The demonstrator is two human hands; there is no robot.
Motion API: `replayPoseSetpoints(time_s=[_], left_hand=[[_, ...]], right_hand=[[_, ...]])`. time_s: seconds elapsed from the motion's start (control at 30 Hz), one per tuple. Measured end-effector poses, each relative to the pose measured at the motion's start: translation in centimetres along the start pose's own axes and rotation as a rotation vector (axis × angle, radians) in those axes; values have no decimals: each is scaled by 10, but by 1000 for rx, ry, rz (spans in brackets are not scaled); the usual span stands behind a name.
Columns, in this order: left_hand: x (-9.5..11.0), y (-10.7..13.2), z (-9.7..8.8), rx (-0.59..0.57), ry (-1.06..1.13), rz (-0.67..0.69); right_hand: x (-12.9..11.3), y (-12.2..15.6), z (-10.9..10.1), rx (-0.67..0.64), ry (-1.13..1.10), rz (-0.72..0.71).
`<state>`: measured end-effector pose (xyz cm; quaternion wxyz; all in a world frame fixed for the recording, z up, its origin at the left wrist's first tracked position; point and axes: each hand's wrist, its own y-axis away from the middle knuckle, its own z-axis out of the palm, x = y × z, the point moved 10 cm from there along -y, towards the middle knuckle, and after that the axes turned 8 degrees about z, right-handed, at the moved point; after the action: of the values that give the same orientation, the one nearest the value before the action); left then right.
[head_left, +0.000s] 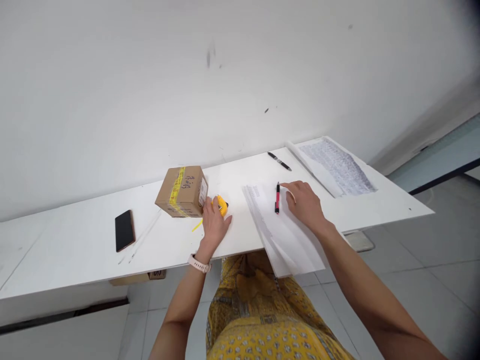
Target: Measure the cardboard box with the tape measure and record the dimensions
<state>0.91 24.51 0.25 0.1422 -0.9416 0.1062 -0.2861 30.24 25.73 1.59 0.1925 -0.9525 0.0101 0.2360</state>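
My left hand (214,223) has its fingers over a yellow tape measure (223,206), right against the near right corner of a cardboard box (183,192). A short piece of yellow blade (197,226) sticks out to the left of the wrist side. The box is sealed with yellow tape and has dark handwriting on top. My right hand (305,202) rests on a stack of white paper (279,232), thumb and index finger apart. Beside its fingertips a red and black pen (277,198) lies on the paper, with its tip near the index finger.
A dark phone (124,230) lies on the white table (75,240) at the left. Toward the back right are a black pen (279,161) and a sheet covered with writing (337,165). The white wall (150,90) borders the table's far edge. The paper stack overhangs the front edge.
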Motion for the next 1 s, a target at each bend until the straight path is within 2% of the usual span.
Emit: replayPoseSetpoints(time_s=[0.07, 0.13, 0.2, 0.3, 0.37, 0.43, 0.5, 0.7, 0.8, 0.9, 1.0], left_hand=[[-5, -8, 2, -19, 104, -93], [0, -10, -3, -32, 171, -119], [14, -3, -5, -96, 427, -124], [45, 18, -11, -206, 1093, -145], [56, 31, -24, -197, 1305, -165], [55, 41, -37, -161, 1301, -169], [48, 50, -48, -135, 1217, -154], [22, 70, -83, -81, 1074, -110], [2, 81, -100, -67, 1004, -150], [-21, 93, -115, -64, 971, -224], [-44, 101, -124, -56, 999, -321]], right_hand=[[-11, 11, -13, 45, -105, -8], [-20, 22, -22, 56, -248, 3], [-29, 30, -22, -11, -454, 73], [-56, 38, -1, -305, -853, 228], [-90, 43, 13, -533, -1082, 286], [-123, 46, 19, -695, -1210, 293], [-149, 48, 24, -784, -1222, 267], [-197, 52, 44, -892, -1130, 203], [-216, 24, 44, -877, -1139, 150], [-227, -41, 41, -697, -1130, 129], [-237, -106, 51, -513, -1020, 136]])
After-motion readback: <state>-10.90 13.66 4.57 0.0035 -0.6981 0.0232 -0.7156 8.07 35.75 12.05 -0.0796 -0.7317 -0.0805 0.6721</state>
